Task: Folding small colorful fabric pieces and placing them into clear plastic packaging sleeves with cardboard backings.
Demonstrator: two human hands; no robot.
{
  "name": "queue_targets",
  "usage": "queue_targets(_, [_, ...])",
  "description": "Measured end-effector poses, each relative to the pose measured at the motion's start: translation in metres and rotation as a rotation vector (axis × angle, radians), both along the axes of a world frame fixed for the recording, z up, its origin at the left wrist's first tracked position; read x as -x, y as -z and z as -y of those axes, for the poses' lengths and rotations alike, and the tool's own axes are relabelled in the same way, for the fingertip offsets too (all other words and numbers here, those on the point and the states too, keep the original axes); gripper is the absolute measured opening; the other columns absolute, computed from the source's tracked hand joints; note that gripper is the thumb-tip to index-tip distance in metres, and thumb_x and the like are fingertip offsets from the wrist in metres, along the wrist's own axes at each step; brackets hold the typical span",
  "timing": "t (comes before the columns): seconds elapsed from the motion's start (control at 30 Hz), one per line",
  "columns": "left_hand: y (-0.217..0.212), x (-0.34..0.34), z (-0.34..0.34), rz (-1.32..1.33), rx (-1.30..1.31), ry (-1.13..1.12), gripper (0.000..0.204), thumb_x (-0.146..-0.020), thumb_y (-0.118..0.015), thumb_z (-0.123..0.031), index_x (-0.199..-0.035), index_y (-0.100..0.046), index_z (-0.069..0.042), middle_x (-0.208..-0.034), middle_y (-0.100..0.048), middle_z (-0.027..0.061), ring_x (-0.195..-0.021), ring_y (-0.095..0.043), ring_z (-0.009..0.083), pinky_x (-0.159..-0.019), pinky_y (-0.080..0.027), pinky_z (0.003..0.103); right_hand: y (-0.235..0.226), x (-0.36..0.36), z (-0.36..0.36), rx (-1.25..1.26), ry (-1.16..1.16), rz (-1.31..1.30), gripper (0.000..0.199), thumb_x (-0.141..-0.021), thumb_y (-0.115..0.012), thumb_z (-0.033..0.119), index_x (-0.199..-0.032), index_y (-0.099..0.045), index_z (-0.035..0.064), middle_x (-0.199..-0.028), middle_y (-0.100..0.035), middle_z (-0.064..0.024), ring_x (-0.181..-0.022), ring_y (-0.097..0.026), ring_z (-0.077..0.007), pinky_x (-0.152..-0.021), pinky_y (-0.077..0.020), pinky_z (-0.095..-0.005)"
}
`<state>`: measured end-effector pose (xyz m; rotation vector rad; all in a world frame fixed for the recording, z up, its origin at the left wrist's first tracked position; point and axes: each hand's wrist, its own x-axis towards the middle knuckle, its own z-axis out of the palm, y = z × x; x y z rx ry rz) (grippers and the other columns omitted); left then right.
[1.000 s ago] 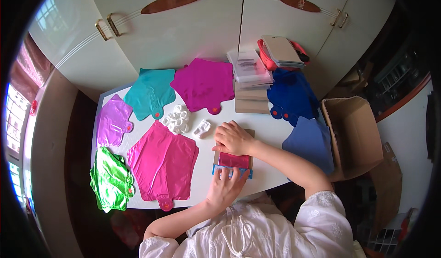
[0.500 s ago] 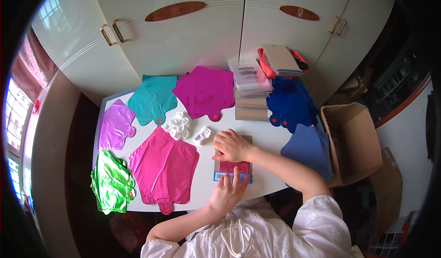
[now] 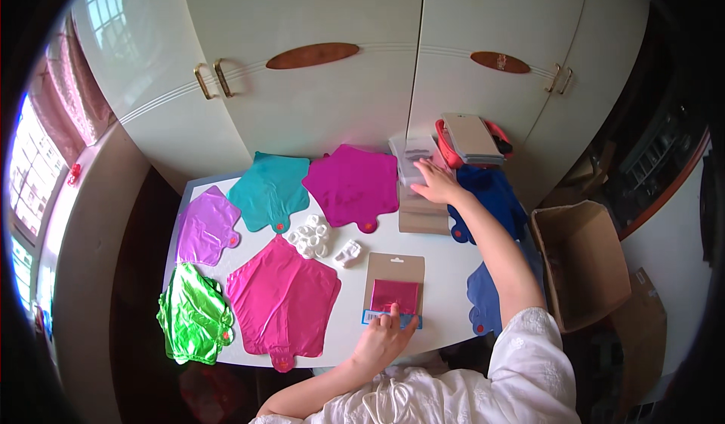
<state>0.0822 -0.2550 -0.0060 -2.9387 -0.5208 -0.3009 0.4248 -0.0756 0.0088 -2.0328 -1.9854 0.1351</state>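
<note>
My left hand (image 3: pixel 384 341) rests at the lower edge of a brown backing card (image 3: pixel 408 267) with a hang hole and a blue lower strip. Its fingers are apart, and one presses on a folded shiny pink foil piece (image 3: pixel 394 292) lying on the card. My right hand (image 3: pixel 439 182) is stretched out over the stack of clear plastic sleeves (image 3: pixel 408 169) at the back, fingers spread; whether it touches them is hard to tell. Left of the card lie a small white roll (image 3: pixel 348 253) and a cluster of several similar white rolls (image 3: pixel 310 237).
Flat foil balloons surround the work spot: pink (image 3: pixel 287 303), green (image 3: pixel 192 314), lilac (image 3: pixel 206 228), teal (image 3: pixel 269 190), magenta (image 3: pixel 353 186), dark blue (image 3: pixel 491 197) and slate blue (image 3: pixel 482 296). Brown cards (image 3: pixel 423 223) lie below the sleeves. A red basket (image 3: pixel 445 148) stands behind; an open carton (image 3: pixel 581 265) is at right.
My right hand has left the card and moved back to the clear sleeves. My left hand stays on the card and pink foil. The whole view has shifted, with the table lower in it.
</note>
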Motion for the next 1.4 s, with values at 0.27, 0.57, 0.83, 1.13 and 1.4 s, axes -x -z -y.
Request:
queue_targets(0.27, [-0.003,0.002,-0.001,-0.026,0.031,-0.004,0.044,-0.082,-0.052,-0.013,-0.126,-0.056,-0.02,-0.119,-0.056,0.0259,-0.08,-0.057,0.0225,-0.068,-0.051,0.032,-0.014,-0.005,0.013,0.274,0.002,0.132,0.088,-0.077,-0.061,0.06,-0.142,-0.033,0.0088,-0.147,-0.036,-0.0137,-0.137,-0.031,-0.0306,-0.112,-0.0154,-0.0525])
queue_targets(0.57, [-0.003,0.002,-0.004,-0.041,0.037,0.037,0.046,-0.083,-0.051,-0.013,-0.129,-0.054,-0.018,-0.119,-0.056,0.0273,-0.082,-0.058,0.0235,-0.071,-0.05,0.032,-0.005,-0.017,0.054,-0.098,-0.221,0.212,0.044,-0.082,-0.065,0.032,-0.119,-0.057,0.0096,-0.122,-0.059,-0.012,-0.113,-0.056,-0.026,-0.093,-0.0419,-0.0375])
queue_targets(0.83, [-0.004,0.004,-0.008,-0.058,-0.035,0.041,0.045,-0.081,-0.053,-0.014,-0.125,-0.053,-0.009,-0.118,-0.058,0.0255,-0.082,-0.06,0.0227,-0.069,-0.052,0.032,-0.011,0.039,0.094,-0.509,-0.31,0.363,0.008,-0.073,-0.062,0.014,-0.076,-0.063,0.0063,-0.084,-0.064,-0.0069,-0.084,-0.063,-0.0227,-0.076,-0.0475,-0.0345])
queue_targets(1.13, [-0.001,-0.001,-0.009,-0.043,-0.067,0.027,0.04,-0.078,-0.056,-0.013,-0.117,-0.057,-0.005,-0.112,-0.062,0.021,-0.079,-0.062,0.0216,-0.062,-0.054,0.031,0.019,0.089,0.199,-0.198,-0.12,-0.034,0.025,-0.079,-0.066,0.02,-0.095,-0.059,0.0022,-0.109,-0.062,-0.0148,-0.103,-0.062,-0.0318,-0.09,-0.0499,-0.0397])
queue_targets(1.4, [-0.009,0.009,-0.022,0.151,-0.005,-0.029,0.044,-0.075,-0.058,-0.013,-0.119,-0.057,-0.007,-0.107,-0.066,0.0114,-0.072,-0.062,0.0179,-0.056,-0.053,0.029,0.049,0.1,0.209,-0.359,0.062,-0.039,0.02,-0.077,-0.068,0.01,-0.092,-0.058,0.0022,-0.111,-0.062,-0.0158,-0.11,-0.058,-0.0308,-0.09,-0.0501,-0.0371])
